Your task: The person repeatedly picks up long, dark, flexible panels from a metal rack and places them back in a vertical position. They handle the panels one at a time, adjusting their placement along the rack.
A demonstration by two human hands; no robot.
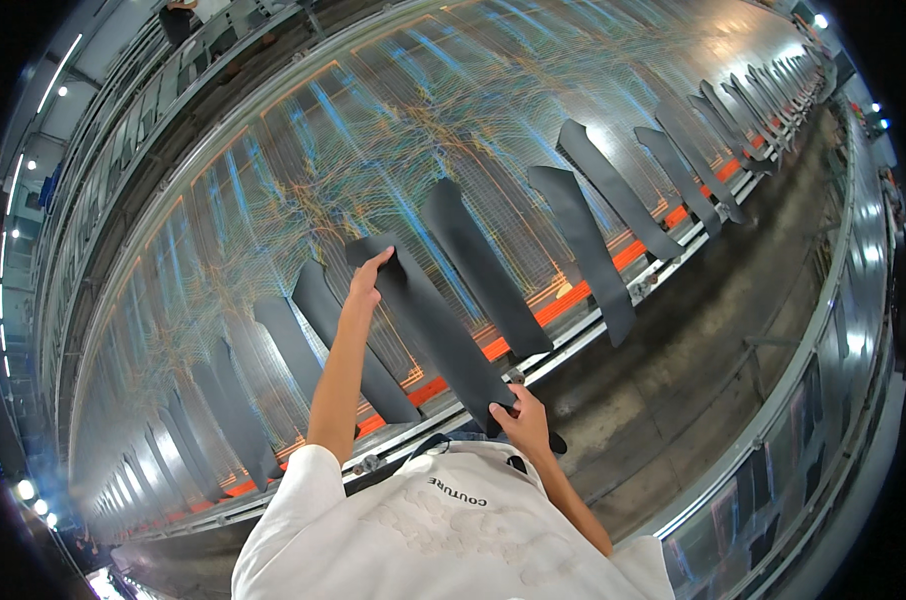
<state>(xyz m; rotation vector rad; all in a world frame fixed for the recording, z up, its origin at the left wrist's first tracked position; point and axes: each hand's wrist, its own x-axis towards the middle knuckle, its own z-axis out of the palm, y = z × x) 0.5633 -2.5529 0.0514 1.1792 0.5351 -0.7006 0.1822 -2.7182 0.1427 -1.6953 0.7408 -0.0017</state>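
Observation:
A long dark grey cut panel [435,315], which looks like fabric, slants across the near edge of the long table. Its far end is pinched by my left hand [369,277], with the arm stretched out over the table. At the near end, close to my body, the fingers of my right hand [522,418] are closed on the panel's edge. Just right of it lies a similar grey panel [488,272]. Another panel [345,345] is to the left, partly hidden by my left arm.
The table's top [403,130] is covered in multicoloured lines, with an orange-red strip [573,298] along its near side. More panels [613,190] lie in a row both ways. Behind the aisle floor [673,370] runs another long table [773,480]. A person [177,20] stands far left.

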